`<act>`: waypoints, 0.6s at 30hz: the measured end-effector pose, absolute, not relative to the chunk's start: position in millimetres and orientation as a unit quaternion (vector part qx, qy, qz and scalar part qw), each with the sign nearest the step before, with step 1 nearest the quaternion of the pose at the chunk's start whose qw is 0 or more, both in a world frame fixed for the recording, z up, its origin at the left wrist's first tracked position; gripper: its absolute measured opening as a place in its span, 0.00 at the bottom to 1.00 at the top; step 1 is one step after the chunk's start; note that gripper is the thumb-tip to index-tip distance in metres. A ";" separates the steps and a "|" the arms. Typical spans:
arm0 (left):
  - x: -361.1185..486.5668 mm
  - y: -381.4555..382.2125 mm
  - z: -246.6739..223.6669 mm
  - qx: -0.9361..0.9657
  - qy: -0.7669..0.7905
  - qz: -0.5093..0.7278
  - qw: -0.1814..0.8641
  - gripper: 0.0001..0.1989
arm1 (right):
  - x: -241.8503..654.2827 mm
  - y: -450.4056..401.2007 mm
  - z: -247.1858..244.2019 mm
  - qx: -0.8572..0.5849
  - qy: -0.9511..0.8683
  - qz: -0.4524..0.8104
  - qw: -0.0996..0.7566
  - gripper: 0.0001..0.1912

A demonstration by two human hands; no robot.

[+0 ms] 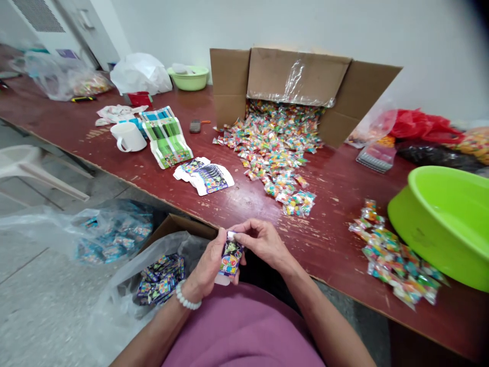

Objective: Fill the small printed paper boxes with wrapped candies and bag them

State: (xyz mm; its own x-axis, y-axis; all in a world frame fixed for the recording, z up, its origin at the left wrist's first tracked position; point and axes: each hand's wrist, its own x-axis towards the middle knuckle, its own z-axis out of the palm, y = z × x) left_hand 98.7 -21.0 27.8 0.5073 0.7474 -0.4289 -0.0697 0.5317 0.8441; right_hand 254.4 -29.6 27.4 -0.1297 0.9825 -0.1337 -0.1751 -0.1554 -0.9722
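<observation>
A small dark printed candy box (230, 257) is held in front of my body, just off the table's front edge. My left hand (209, 265) grips it along its side, with a white flap hanging loose at the bottom. The fingers of my right hand (263, 242) pinch the white flap at its top end. Beyond my hands lies a stack of flat, unfolded printed cartons (214, 179). Further back, small clear packets of colourful candy (275, 153) spill out of a cardboard box (298, 76) tipped on its side. Below my left hand, a plastic-lined carton holds several dark printed boxes (162, 278).
At the right, a green basin (431, 229) stands beside a smaller heap of candy packets (397, 260). Green flat cartons (168, 140) and a white mug (129, 137) sit to the left. A bag of blue packs (114, 234) and a plastic stool (23, 165) are on the floor side.
</observation>
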 end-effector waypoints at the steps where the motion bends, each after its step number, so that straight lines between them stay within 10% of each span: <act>1: 97.7 -20.8 28.0 0.416 0.416 0.263 0.765 0.37 | 254.5 -28.4 27.6 -0.448 -0.427 0.620 0.481 0.15; 11: 88.2 -16.9 26.1 0.452 0.392 0.267 0.755 0.39 | 255.3 -32.9 35.8 -0.428 -0.476 0.593 0.489 0.13; 18: 97.5 -19.6 23.7 0.429 0.433 0.290 0.738 0.33 | 256.8 -38.4 23.2 -0.507 -0.695 0.291 0.418 0.07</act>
